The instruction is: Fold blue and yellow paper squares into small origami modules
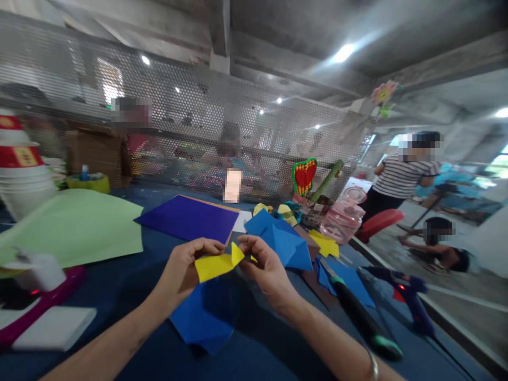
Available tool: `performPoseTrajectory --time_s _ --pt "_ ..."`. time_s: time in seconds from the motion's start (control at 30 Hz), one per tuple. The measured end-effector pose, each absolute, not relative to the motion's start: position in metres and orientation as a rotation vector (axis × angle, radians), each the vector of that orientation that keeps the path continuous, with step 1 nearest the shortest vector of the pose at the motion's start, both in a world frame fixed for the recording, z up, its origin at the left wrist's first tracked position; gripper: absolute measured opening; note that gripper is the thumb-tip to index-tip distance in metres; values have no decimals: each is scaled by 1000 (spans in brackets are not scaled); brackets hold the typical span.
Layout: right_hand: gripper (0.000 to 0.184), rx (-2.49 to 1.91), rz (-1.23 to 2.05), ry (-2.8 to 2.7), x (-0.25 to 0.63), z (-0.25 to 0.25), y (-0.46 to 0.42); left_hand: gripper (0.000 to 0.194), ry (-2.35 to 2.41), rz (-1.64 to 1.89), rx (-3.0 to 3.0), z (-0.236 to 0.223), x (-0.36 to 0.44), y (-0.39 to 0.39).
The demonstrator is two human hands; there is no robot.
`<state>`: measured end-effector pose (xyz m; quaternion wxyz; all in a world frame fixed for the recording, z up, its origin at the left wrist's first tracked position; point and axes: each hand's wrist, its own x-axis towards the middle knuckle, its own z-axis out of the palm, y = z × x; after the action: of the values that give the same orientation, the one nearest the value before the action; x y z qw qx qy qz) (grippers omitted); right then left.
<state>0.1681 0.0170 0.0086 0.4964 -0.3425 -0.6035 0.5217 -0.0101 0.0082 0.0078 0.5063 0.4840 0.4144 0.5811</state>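
Observation:
Between my two hands is a small piece of yellow paper point(214, 267), its right end folded up into a pointed flap. My left hand point(188, 262) pinches the paper's left part from behind. At the folded end, the fingers of my right hand point(262, 259) are closed on the paper. Below them a blue paper piece point(204, 317) lies on the dark blue table. Just right of my right hand sits a folded blue paper shape point(280, 241). Behind my hands are purple sheets point(190, 218).
A green-and-black-handled cutter point(363, 312) and a glue gun point(413, 299) with a lit red light lie at right. Pale green paper point(87, 225), stacked paper cups point(24, 169) and a white box point(59, 325) are at left. A pink jar point(343, 217) stands at the back right, people beyond.

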Motion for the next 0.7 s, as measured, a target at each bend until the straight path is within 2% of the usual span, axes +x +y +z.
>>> performPoseTrajectory --time_s 0.1,0.2,0.3,0.37,0.5,0.7 --pt "37 -793 1250 -1485 168 12 14 6 986 1529 1216 5 -11 7" --pt "31 -815 1197 -1468 168 15 13 4 1006 1639 1630 -1 -15 5" --pt "17 -842 1226 -1411 168 15 13 6 999 1681 2016 -4 -20 3" --pt "16 -822 1255 -1416 168 14 14 7 981 1687 2122 -3 -22 1" --pt "22 -826 1272 -1467 168 12 14 7 1055 1597 2126 2 -21 -3" --pt "23 -887 1252 -1502 168 14 13 5 1059 1577 1988 7 -18 -4"
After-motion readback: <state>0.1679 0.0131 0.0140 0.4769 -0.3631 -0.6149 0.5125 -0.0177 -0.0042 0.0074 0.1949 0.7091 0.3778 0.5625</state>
